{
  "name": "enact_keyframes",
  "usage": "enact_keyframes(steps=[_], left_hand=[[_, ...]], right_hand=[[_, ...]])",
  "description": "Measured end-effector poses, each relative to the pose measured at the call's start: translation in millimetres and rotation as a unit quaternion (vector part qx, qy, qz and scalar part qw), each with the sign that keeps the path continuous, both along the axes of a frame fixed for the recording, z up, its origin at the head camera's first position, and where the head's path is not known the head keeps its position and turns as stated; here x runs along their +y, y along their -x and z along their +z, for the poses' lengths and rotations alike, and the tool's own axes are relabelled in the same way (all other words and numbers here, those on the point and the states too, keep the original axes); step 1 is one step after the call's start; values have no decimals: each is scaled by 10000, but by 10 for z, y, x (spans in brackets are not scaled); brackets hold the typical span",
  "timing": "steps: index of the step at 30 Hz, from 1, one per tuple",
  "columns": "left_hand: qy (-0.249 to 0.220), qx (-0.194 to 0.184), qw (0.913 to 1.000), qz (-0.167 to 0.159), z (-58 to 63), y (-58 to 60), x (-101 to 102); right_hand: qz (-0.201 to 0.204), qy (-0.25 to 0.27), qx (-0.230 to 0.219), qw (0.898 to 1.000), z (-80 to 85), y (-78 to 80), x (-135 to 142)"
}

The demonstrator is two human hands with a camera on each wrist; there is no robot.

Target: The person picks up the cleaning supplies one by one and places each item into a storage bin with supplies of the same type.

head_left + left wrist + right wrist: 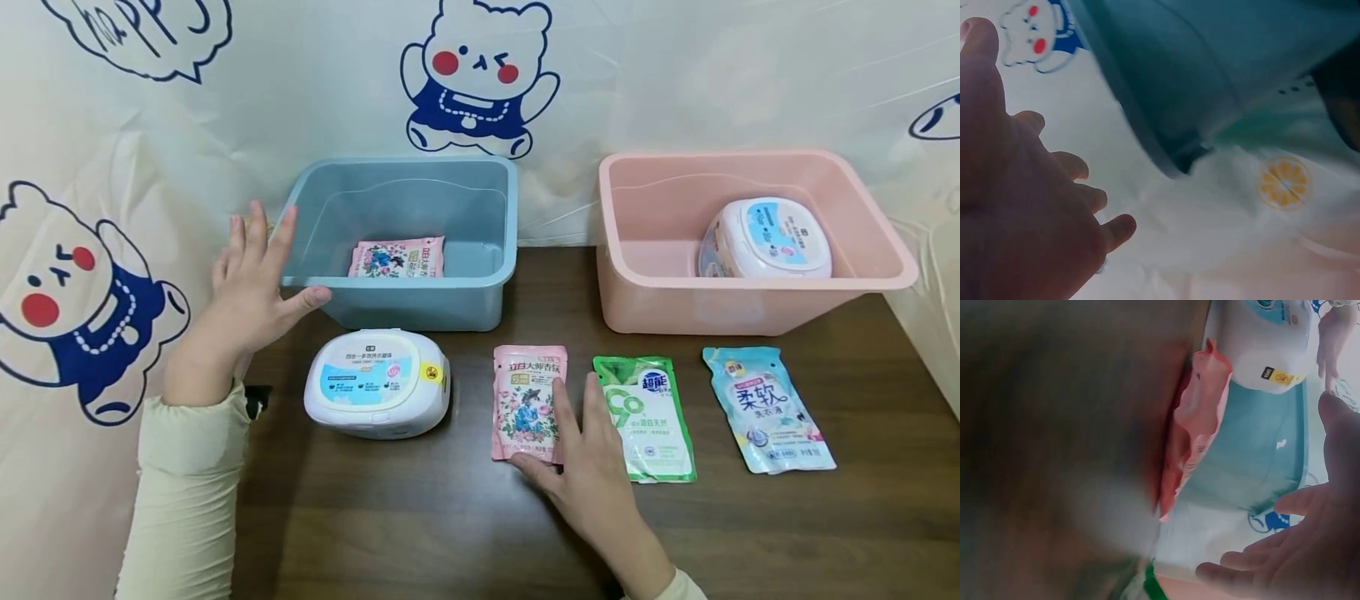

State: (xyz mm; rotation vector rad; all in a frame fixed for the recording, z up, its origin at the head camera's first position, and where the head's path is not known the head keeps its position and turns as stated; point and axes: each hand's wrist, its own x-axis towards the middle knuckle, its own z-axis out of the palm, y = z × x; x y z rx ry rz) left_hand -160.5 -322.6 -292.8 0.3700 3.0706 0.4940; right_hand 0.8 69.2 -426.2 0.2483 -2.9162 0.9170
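My left hand [262,283] lies with straight fingers against the left front corner of a blue tub [450,282], thumb on its rim. The left wrist view shows that hand [1041,187] spread beside the tub's corner [1210,75]. A pink pouch [397,258] lies inside the tub. My right hand [573,454] rests on the table at the lower right edge of a second pink pouch [527,398], thumb under its bottom edge and fingers straight along its side. In the right wrist view this pouch [1200,412] shows edge-on, with relaxed fingers [1297,550] beside it.
A white lidded box [377,382] sits left of the pink pouch. A green pouch [648,417] and a light blue pouch [765,408] lie to its right. At the back right, a pink tub [712,315] holds another white box [768,240]. Patterned sheeting covers the wall.
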Motion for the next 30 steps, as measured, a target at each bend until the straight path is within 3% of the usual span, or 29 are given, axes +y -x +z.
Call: enact_keyframes(steps=[14,18,25,27,30], left_hand=[[-534,-286,9978,257,-188,411,-346],[-906,-521,9942,251,-238,436,-395],[-1203,-563,9911,106,-288,458,-430],[-1232,-606,9904,140,-298,456,-435],[-1254,-690,9894,253,-316,440,-444]], right_hand=[[-807,-378,-927,9917,-9,7,509],[-1049,-407,-1159,9869,-54,-81,724],[-1303,-266,-2028,9701,-213,-208,928],[-1351,-233,-2000,9701,-269,-227,921],[-1560,-228,-1545,9753,-347,-239,883]])
